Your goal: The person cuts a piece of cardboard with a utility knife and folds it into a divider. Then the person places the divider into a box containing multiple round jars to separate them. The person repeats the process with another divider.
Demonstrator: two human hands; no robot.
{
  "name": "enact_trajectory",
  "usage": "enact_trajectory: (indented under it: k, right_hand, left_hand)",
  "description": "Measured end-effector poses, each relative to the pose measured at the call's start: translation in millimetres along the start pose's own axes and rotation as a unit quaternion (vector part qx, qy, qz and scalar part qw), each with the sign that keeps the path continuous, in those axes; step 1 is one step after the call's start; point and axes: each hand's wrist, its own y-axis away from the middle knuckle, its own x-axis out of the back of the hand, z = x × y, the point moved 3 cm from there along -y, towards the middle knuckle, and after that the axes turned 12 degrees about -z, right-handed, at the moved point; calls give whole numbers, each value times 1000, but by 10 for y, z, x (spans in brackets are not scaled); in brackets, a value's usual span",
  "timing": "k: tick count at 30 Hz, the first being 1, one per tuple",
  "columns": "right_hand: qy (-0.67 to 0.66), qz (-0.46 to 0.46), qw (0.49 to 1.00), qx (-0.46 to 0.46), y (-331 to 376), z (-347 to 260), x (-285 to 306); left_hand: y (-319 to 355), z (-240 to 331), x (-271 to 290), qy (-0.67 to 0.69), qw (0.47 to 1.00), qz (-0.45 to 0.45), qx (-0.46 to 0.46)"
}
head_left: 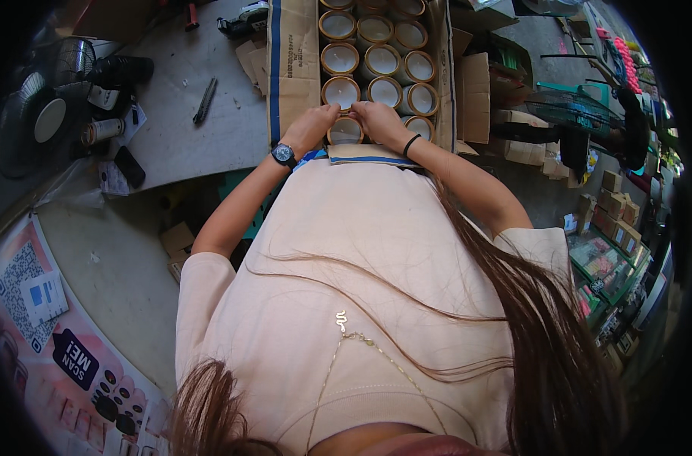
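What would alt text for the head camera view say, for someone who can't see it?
Both hands, left hand and right hand, grip a round candle at the near end of a cardboard box packed with rows of similar candles. The box sits on a grey table beside a black fan.

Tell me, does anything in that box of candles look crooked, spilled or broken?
Nothing stands out. The round candles sit upright in neat rows inside the cardboard box, with no wax spilled. The left hand and right hand both touch the nearest candle, at the box's near edge. The far end of the box is cut off from view.
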Motion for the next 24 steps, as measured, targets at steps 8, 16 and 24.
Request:
enact_trajectory:
  k: [8,16,24]
  right_hand:
    - [106,5,993,45,143,-184,117]
    - [212,57,973,77,261,-431,398]
    - [-128,6,985,-113,143,-209,222]
  left_hand:
    - [152,46,191,93,990,98,-34]
    - [218,163,444,258,960,109,-7]
    - [110,78,147,268,956,76,95]
